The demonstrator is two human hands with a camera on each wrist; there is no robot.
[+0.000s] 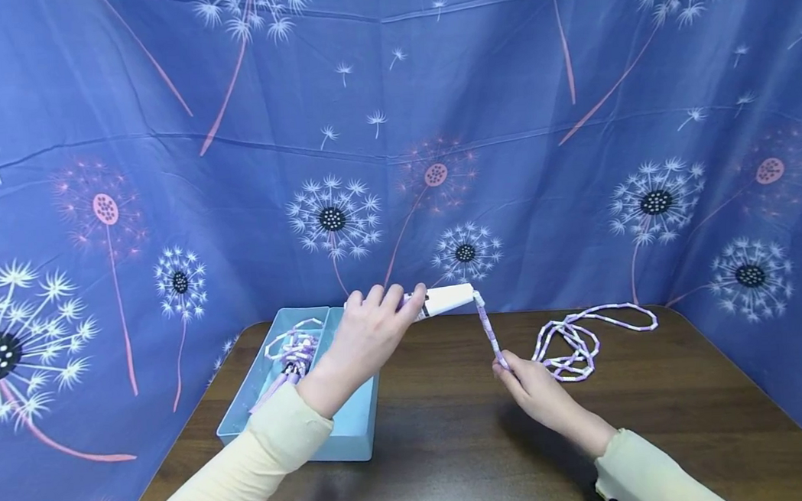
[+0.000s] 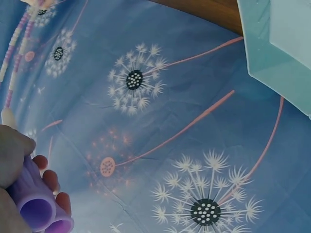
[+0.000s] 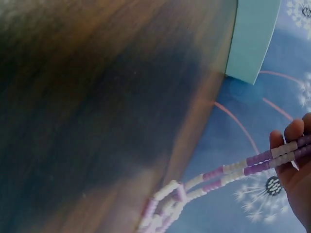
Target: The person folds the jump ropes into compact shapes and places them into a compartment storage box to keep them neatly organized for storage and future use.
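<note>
My left hand (image 1: pixel 368 337) is raised above the blue box and grips the two handles of a beaded jump rope (image 1: pixel 449 299). Their white ends point right; in the left wrist view the open purple ends (image 2: pixel 38 213) show below the fingers. From the handles the purple-and-white beaded strands (image 1: pixel 487 328) slope down to my right hand (image 1: pixel 537 394), which pinches them between thumb and fingers. In the right wrist view two strands (image 3: pixel 233 170) lie side by side through that hand. The rest of the rope lies in loose loops (image 1: pixel 575 347) on the table.
A light blue divided box (image 1: pixel 360 437) stands at the table's left, partly behind the left arm. Its left compartment holds another bundled beaded jump rope (image 1: pixel 297 353). A blue dandelion-print cloth (image 1: pixel 542 196) hangs behind and beside the brown wooden table (image 1: pixel 455 462).
</note>
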